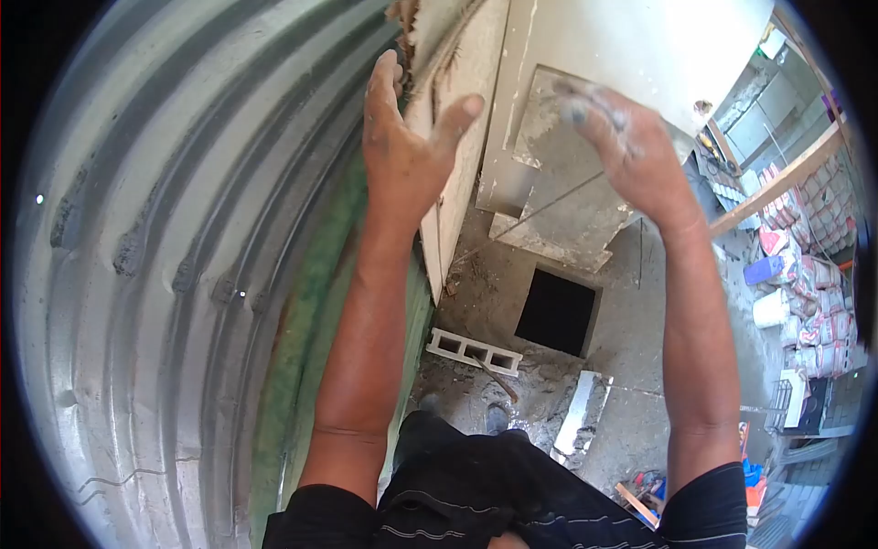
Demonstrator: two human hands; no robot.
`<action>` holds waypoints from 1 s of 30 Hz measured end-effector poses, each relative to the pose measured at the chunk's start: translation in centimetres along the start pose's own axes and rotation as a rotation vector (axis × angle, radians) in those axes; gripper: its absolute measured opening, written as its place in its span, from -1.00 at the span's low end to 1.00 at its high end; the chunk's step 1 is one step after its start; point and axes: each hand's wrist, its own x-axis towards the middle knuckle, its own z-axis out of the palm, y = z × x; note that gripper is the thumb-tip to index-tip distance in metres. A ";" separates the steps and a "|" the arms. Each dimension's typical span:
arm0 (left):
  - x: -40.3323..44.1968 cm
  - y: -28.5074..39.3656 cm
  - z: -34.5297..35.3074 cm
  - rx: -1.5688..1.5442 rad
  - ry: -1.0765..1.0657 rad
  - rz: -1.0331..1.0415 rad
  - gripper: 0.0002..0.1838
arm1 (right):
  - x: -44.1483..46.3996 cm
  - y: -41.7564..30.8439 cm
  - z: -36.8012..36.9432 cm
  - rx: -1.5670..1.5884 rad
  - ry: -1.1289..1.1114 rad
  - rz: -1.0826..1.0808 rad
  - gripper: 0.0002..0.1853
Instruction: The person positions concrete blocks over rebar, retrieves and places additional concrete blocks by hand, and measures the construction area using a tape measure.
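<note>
Near one pale board (470, 148), two hands (402, 151) (633, 146)

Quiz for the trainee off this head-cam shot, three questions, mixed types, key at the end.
1. True or false: the left hand has its thumb spread away from its fingers.
2. Where in the picture does the hollow block lie relative to the black square? A: left. B: right. C: directly above.
3. Fill in: the stacked bags are on the picture's ____ side.

Key: 1 true; 2 A; 3 right.
</note>
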 end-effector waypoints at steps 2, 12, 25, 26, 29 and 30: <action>0.9 -1.0 0.2 0.214 0.136 0.160 -0.25 | -3.0 1.7 1.3 -0.104 -0.034 0.098 -0.39; 2.9 -5.7 1.0 0.893 0.685 0.641 -0.59 | -30.1 14.2 4.7 0.217 -0.129 0.659 -0.66; -0.7 -0.3 3.3 0.571 0.271 0.178 -0.37 | -66.1 11.6 11.4 0.321 -0.473 1.253 -0.65; -1.1 0.0 3.0 0.580 0.270 0.182 -0.37 | -69.6 12.1 12.3 0.291 -0.533 1.257 -0.64; -2.7 0.9 2.8 0.583 0.202 0.166 -0.25 | -72.5 11.1 11.2 0.267 -0.579 1.339 -0.62; -3.9 1.2 2.4 0.548 0.249 0.136 -0.21 | -73.6 10.8 10.7 0.203 -0.553 1.398 -0.59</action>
